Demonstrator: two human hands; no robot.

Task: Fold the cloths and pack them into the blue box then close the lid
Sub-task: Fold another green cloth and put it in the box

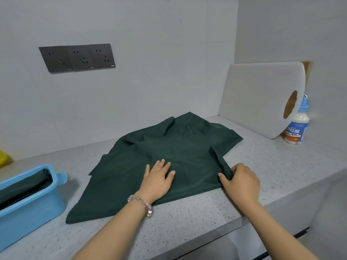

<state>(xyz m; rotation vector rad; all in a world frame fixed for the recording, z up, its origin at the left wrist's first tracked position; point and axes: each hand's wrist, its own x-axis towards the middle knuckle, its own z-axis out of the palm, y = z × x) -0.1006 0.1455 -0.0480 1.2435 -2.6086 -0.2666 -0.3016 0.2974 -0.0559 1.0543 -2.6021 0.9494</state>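
Observation:
A dark green cloth [169, 147] lies spread and rumpled on the speckled grey counter [197, 218]. My left hand [158, 178] presses flat on the cloth near its front edge, fingers straight. My right hand [242, 182] pinches a raised fold at the cloth's right front edge. The blue box [28, 209] stands open at the left edge of the view, with dark green cloth [24, 186] inside it. Its lid is not in view.
A white cutting board [259, 98] leans against the wall at the back right, with a blue-capped bottle [296, 128] behind it. Dark wall sockets [77, 57] sit on the back wall. A yellow object [3, 158] shows at the far left. The counter's front edge runs along the lower right.

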